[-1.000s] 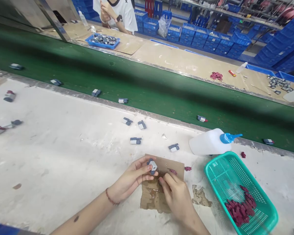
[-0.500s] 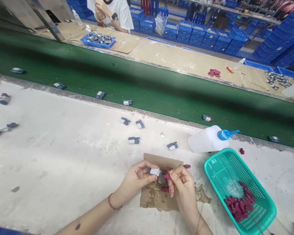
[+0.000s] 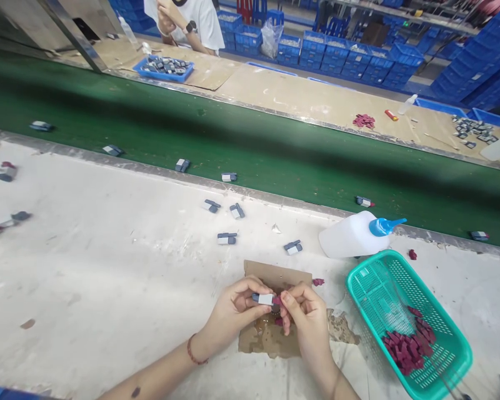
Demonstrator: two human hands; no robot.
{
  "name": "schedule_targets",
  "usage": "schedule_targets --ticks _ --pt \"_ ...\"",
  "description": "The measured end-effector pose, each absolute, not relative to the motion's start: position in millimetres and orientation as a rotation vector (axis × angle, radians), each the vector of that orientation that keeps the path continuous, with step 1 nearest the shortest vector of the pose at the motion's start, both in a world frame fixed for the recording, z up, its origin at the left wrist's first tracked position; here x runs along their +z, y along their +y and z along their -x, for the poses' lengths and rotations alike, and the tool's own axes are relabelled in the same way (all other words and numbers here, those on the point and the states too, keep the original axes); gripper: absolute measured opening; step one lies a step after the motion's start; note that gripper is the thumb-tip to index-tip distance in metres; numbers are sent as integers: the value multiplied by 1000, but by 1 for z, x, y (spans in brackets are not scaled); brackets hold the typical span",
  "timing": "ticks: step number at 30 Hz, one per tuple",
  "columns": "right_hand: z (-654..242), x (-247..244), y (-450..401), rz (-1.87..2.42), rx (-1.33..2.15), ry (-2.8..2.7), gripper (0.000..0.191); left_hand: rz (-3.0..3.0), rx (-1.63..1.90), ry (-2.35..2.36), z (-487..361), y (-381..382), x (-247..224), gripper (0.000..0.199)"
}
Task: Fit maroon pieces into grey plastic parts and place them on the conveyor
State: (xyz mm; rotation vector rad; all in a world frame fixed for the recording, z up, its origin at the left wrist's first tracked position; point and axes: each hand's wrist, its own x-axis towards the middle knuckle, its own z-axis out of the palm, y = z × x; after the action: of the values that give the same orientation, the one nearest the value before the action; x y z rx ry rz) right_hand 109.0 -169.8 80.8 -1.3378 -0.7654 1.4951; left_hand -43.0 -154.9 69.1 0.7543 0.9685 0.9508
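A small grey-and-white block (image 3: pixel 262 299) sits pinched in the fingers of the left hand (image 3: pixel 233 308), held just above a stained cardboard scrap (image 3: pixel 270 333) that lies on the white tabletop (image 3: pixel 108 261). Touching the block's right end is a small dark red piece (image 3: pixel 277 301), gripped between the fingertips of the right hand (image 3: pixel 308 314), also over the cardboard. Just right of the cardboard stands a green mesh basket (image 3: pixel 400 289) with a heap of red pieces (image 3: pixel 406 350) in its near corner. Beyond the basket a white glue bottle (image 3: pixel 352 236) with a blue nozzle lies on its side. Loose grey blocks (image 3: pixel 227 239) are scattered beyond the cardboard, and behind them runs a green conveyor belt (image 3: pixel 275 150) carrying more such blocks.
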Motion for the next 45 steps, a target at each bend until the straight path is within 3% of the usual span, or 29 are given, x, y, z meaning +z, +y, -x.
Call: schedule_targets --ticks 11,25,31,38,45 --pt "-104 81 -174 1419 1476 -825 51 -1199 1002 1125 45 -158 70 5" --pt "-114 78 -174 1387 1422 -853 48 -1399 832 1063 48 -129 86 10" --pt "-171 110 -186 1620 926 -1339 26 -1641 863 1193 44 -38 91 22" --pt "-276 108 -216 2158 270 -1570 26 -2090 801 1380 25 62 74 23" --pt "-307 92 -236 2313 403 -1796 15 -2346 635 1512 38 76 57 38"
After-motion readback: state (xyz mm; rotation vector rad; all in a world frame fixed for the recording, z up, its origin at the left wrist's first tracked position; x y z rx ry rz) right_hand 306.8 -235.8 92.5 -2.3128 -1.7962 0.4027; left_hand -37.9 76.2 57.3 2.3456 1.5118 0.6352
